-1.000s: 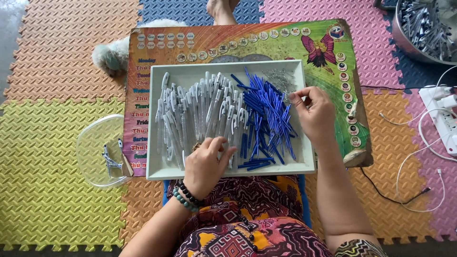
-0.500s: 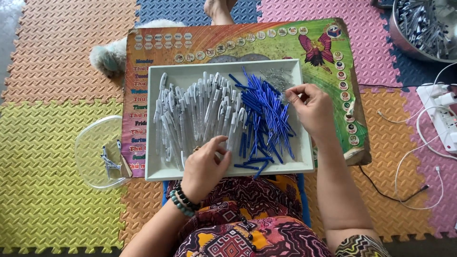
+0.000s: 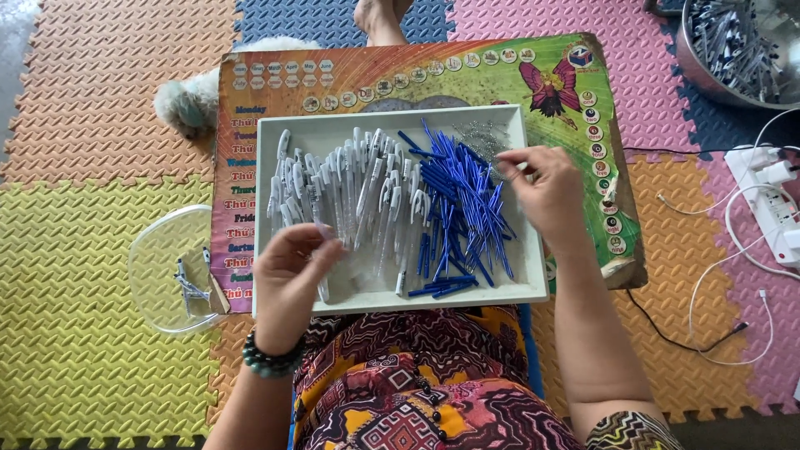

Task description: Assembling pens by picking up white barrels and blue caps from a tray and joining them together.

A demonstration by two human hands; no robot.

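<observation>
Colourful printed board (image 3: 575, 75) under tray (image 3: 392, 125)

A colourful printed board (image 3: 500, 71) with a butterfly picture lies beyond the fingertips, on foam floor mats (image 3: 92, 100) of orange, yellow, blue and pink. A clear round lid (image 3: 158, 267) holding a few small metal parts sits just outside the left-hand fingers. Well beyond the right-hand fingers, a metal bowl (image 3: 692, 62) stands full of dark parts. A white power strip (image 3: 771, 212) with white cables (image 3: 733, 333) lies outward of those fingers. A fluffy white tuft (image 3: 187, 104) shows at the board's far corner.
</observation>
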